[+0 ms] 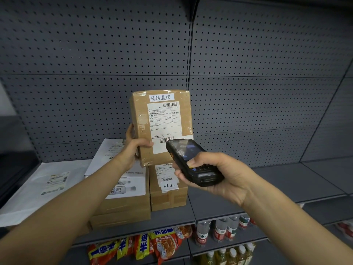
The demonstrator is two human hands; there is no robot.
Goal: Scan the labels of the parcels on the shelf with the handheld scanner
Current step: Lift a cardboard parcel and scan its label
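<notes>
My left hand (pixel 133 148) grips the lower left edge of a brown cardboard parcel (pixel 141 119), which stands upright on top of another box. Its white shipping label (pixel 165 123) faces me, with a handwritten slip above it. My right hand (pixel 219 173) holds a black handheld scanner (pixel 191 159), thumb on its keypad. The scanner's top end points at the barcode at the label's bottom and covers part of it.
Under the raised parcel lies a small brown box (pixel 168 190) with its own label. A larger flat box (pixel 124 203) and white mailer envelopes (pixel 47 182) lie to the left. The grey shelf (pixel 277 182) extends right. Snack bags (pixel 152 243) and bottles (pixel 219 230) fill lower shelves.
</notes>
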